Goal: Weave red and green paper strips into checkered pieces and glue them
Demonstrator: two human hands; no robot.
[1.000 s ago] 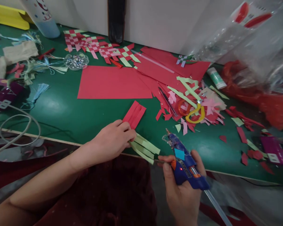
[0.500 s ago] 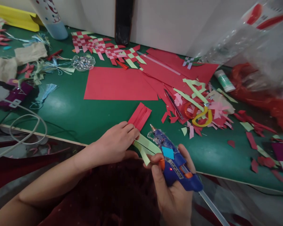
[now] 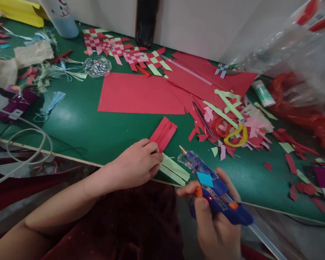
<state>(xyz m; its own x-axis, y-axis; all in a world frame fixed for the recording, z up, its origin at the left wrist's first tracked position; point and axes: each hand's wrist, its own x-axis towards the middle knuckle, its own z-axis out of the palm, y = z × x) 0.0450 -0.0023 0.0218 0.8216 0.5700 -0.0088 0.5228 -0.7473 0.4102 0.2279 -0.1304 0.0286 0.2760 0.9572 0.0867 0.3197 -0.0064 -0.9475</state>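
Observation:
My right hand is wrapped round a blue hot glue gun with an orange trigger, a red light glowing on its side. Its metal nozzle points up and left over the table, and a clear glue stick sticks out at the back. My left hand is closed at the table's front edge on paper strips. Slit red strips reach out beyond its fingers, and slit pale green strips extend to the right. The join between the two colours is hidden under the fingers.
A red paper sheet lies ahead. Woven paper pieces and a dish of beads sit behind it. Yellow-handled scissors, a pen and scraps lie right. A white cable coils at the left edge.
My right hand has moved right with the glue gun, away from the green strips. A loose green strip end that hung by its fingers now lies back with the others.

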